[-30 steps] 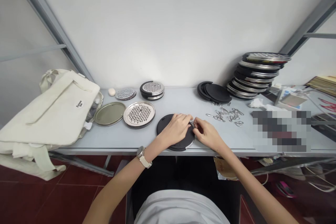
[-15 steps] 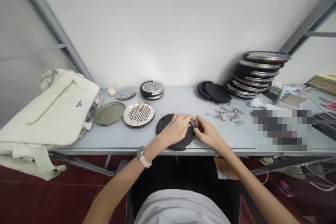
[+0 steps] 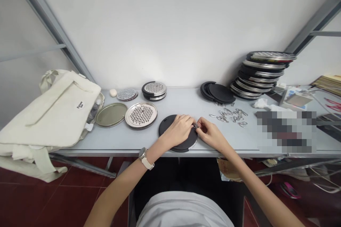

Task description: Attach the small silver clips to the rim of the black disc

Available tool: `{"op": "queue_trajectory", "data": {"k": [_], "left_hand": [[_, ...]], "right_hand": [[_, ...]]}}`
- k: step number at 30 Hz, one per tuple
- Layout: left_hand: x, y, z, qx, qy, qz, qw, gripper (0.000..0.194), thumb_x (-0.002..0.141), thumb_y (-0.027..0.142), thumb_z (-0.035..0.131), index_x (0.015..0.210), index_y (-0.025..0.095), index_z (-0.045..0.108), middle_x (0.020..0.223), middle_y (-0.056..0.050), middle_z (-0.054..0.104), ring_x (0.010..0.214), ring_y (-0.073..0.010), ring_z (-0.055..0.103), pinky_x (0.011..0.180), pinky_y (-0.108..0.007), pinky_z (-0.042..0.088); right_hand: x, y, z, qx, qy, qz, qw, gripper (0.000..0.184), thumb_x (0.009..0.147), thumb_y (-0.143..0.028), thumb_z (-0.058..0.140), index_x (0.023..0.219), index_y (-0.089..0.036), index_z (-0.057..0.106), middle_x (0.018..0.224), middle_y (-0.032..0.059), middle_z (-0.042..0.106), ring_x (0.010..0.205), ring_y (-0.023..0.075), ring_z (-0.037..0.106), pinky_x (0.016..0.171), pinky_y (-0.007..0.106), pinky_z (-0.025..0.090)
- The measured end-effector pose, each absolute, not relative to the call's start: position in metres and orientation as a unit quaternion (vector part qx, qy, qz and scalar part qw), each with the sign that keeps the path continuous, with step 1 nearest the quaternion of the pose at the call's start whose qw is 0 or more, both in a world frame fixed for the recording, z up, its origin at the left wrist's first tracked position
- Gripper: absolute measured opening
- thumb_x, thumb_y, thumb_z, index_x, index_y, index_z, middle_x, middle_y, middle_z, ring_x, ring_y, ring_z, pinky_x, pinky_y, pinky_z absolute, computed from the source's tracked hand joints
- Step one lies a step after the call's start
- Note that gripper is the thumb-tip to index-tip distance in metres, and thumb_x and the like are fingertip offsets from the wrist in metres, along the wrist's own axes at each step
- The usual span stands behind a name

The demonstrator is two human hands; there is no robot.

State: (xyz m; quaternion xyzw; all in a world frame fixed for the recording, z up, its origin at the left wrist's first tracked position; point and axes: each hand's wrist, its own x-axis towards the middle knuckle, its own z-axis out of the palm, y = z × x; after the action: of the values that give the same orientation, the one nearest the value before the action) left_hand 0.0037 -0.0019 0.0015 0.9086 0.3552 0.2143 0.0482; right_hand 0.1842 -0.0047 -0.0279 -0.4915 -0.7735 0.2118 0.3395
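Stretching across the view, a pale grey bench point(image 3: 112, 142) carries a cream bag point(image 3: 57, 111) at its left end and a tall, leaning stack of black-and-metal discs point(image 3: 261, 74) toward the right rear. One black disc point(image 3: 166, 125) lies flat by the front edge. The left hand point(image 3: 179, 129) rests over it with bent fingers held close together; what they grip, if anything, cannot be told. The right hand point(image 3: 210, 133), just beside the disc's right rim, pinches with fingers nearly closed. Beyond it lie loose metal clasps point(image 3: 226, 112). One small clasp point(image 3: 196, 126) is in that pinch, at the disc's edge.
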Motion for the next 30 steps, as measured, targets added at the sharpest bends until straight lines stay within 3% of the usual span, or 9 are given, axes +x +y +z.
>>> {"op": "queue_trajectory", "data": {"k": [8, 13, 20, 24, 30], "left_hand": [[0.004, -0.002, 0.000, 0.902, 0.363, 0.229, 0.040, 0.014, 0.097, 0.016, 0.038, 0.102, 0.017, 0.051, 0.102, -0.005, 0.058, 0.099, -0.0198, 0.054, 0.093, -0.034, 0.037], [0.004, -0.002, 0.000, 0.898, 0.374, 0.231, 0.034, 0.012, 0.097, 0.019, 0.040, 0.099, 0.017, 0.051, 0.099, -0.005, 0.058, 0.098, -0.0204, 0.054, 0.093, -0.035, 0.037], [0.004, -0.002, 0.000, 0.897, 0.376, 0.229, 0.029, 0.012, 0.097, 0.019, 0.040, 0.101, 0.017, 0.051, 0.099, -0.005, 0.057, 0.098, -0.0199, 0.054, 0.092, -0.035, 0.037], [0.004, -0.002, -0.001, 0.897, 0.377, 0.229, 0.028, 0.011, 0.097, 0.019, 0.040, 0.098, 0.017, 0.051, 0.098, -0.005, 0.057, 0.097, -0.0199, 0.054, 0.092, -0.035, 0.037], [0.004, -0.001, -0.002, 0.898, 0.376, 0.228, 0.031, 0.011, 0.096, 0.018, 0.040, 0.098, 0.017, 0.051, 0.097, -0.005, 0.057, 0.096, -0.0203, 0.053, 0.091, -0.035, 0.037]], "right_hand": [[0.187, -0.002, -0.032, -0.506, -0.751, 0.235, 0.355, 0.014, 0.081, -0.020, 0.048, 0.074, -0.023, 0.036, 0.060, -0.0068, 0.038, 0.054, 0.0121, 0.038, 0.055, 0.025, 0.031], [0.186, -0.004, -0.030, -0.499, -0.744, 0.254, 0.366, 0.009, 0.090, -0.026, 0.043, 0.082, -0.023, 0.040, 0.063, -0.0060, 0.041, 0.056, 0.0131, 0.041, 0.057, 0.026, 0.034], [0.186, -0.008, -0.022, -0.498, -0.731, 0.303, 0.355, 0.026, 0.100, -0.036, 0.027, 0.088, -0.023, 0.046, 0.061, -0.0044, 0.047, 0.059, 0.0154, 0.047, 0.064, 0.028, 0.038], [0.185, -0.009, -0.021, -0.488, -0.744, 0.287, 0.356, 0.031, 0.098, -0.041, 0.034, 0.076, -0.023, 0.044, 0.061, -0.0044, 0.045, 0.059, 0.0146, 0.046, 0.063, 0.028, 0.037], [0.185, -0.005, -0.030, -0.479, -0.742, 0.282, 0.373, 0.020, 0.091, -0.039, 0.050, 0.082, -0.021, 0.047, 0.062, -0.0050, 0.044, 0.058, 0.0133, 0.043, 0.057, 0.026, 0.036]]}}
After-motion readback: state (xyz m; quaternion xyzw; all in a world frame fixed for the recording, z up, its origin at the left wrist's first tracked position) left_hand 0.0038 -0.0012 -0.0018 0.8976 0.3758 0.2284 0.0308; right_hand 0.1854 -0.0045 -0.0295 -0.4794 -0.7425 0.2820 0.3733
